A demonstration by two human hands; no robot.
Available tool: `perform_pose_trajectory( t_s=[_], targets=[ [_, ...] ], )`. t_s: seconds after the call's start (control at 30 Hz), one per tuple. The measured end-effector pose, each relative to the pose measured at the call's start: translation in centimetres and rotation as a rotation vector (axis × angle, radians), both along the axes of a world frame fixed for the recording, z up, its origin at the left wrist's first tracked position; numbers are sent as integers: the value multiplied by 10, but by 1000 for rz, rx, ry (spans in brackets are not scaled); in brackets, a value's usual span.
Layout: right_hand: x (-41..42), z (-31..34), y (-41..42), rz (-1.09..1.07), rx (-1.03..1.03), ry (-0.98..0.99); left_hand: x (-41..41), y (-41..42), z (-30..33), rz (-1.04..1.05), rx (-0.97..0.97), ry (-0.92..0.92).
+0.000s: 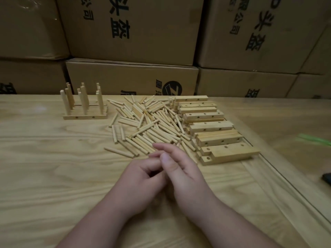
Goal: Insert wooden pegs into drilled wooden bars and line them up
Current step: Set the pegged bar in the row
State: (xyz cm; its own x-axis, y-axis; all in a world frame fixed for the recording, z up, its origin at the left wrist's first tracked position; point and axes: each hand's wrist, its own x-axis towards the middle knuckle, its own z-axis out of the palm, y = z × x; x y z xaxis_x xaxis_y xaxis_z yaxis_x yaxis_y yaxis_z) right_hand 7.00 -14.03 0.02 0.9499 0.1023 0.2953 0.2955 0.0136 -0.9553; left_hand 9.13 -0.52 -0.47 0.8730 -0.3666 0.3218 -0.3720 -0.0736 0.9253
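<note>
Behind your work stand stacked cardboard boxes (132, 31), at least seven in view, printed with black characters. Your table (44, 158) is pale grained wood, with a raised strip running along its right side. To the right lies a pile of drilled bars (209, 126), about nine showing on top, more beneath. Far left, a few finished bars (85, 116) stand in a row carrying some nine upright pegs. Between them sprawls a heap of loose pegs (148, 124), too many to count. Your left hand (141, 178) and right hand (184, 172) touch near the heap, fingers loosely curled; whether either holds anything I cannot tell.
</note>
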Motion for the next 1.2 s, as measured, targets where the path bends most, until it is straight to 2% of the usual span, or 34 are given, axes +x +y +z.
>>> perform_pose_trajectory(
  t_s=[0.1,0.2,0.33,0.4,0.47,0.53,0.6,0.63,0.73,0.8,0.87,0.97,1.07,1.2],
  targets=[
    [-1,-2,-3,46,-70,21,1,2,1,53,-37,33],
    [-2,-1,-9,-2,-250,-29,1,2,0,87,-47,77],
    [2,9,-26,-373,-619,-177,3,2,2,195,-151,120],
    [5,16,-36,-568,-706,-158,3,1,1,258,-194,131],
    [7,20,-44,-677,-806,-64,2,0,3,357,-220,111],
    [8,21,-47,-698,-933,81,0,3,4,550,-106,-26],
    [7,20,-46,-665,-1014,189,0,8,7,777,127,-233],
    [7,19,-44,-639,-1025,215,2,11,7,883,240,-250],
    [4,18,-38,-586,-1022,218,7,19,11,1061,485,44],
    [1,18,-35,-579,-1032,199,12,20,8,1023,633,213],
    [0,18,-33,-573,-1035,177,15,22,5,955,729,277],
    [-1,17,-31,-552,-1005,142,17,24,2,886,783,265],
    [-1,16,-30,-542,-972,89,17,24,2,842,748,218],
    [5,21,-38,-642,-1042,46,16,22,3,792,699,145]
  ],
)
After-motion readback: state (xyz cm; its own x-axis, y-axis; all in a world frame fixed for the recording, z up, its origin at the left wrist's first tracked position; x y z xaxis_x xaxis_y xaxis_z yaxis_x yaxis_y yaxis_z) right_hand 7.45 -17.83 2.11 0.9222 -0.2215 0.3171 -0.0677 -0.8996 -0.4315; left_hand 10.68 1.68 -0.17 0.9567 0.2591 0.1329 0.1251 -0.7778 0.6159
